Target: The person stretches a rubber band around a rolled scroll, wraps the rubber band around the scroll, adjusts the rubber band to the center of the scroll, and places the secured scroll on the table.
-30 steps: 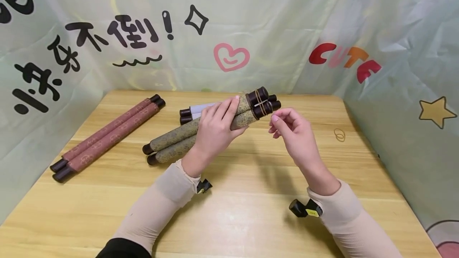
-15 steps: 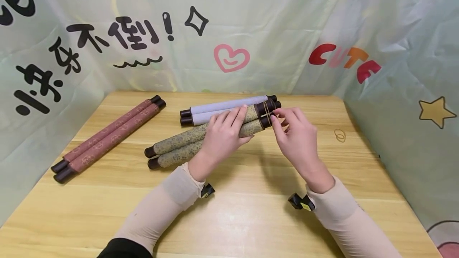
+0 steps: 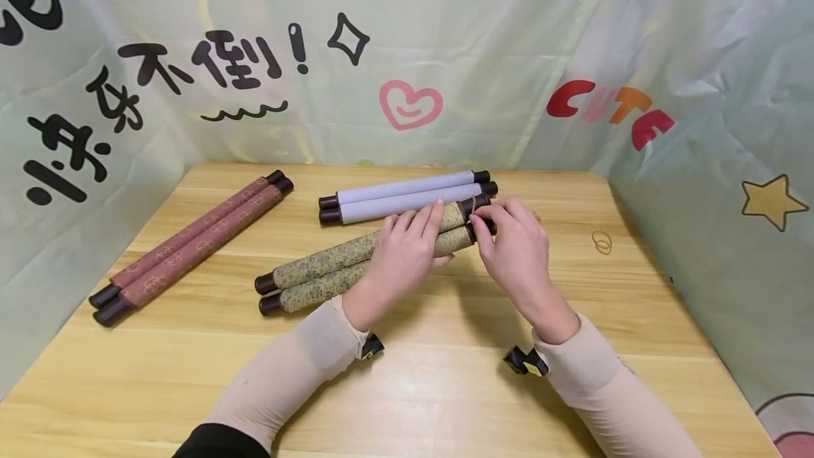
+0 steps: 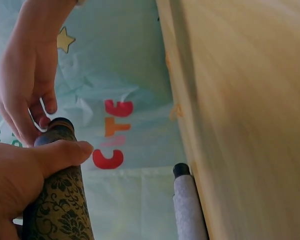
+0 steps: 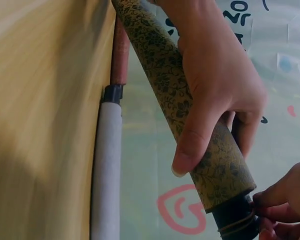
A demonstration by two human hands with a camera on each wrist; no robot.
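Two olive, flower-patterned scrolls (image 3: 327,260) with dark end knobs lie side by side, slanting over the table. My left hand (image 3: 403,249) grips both near their right end, its thumb across the patterned roll (image 4: 62,200) in the left wrist view. A thin tan rubber band (image 5: 235,229) loops round the dark knobs at that end, as the right wrist view shows. There my right hand (image 3: 518,253) pinches the band between thumb and fingers, right beside the knobs. Its fingertips partly hide the lower knob.
Two lilac scrolls (image 3: 407,196) lie just behind the olive pair. Two dark red scrolls (image 3: 197,239) rest at the left of the wooden table (image 3: 432,387). Loose rubber bands (image 3: 602,242) lie at the right. A printed cloth (image 3: 483,34) walls the back and sides.
The olive scrolls' right end has come down and slightly right, uncovering the lilac pair. My right hand has moved from beside the knobs to pinch the rubber band there.
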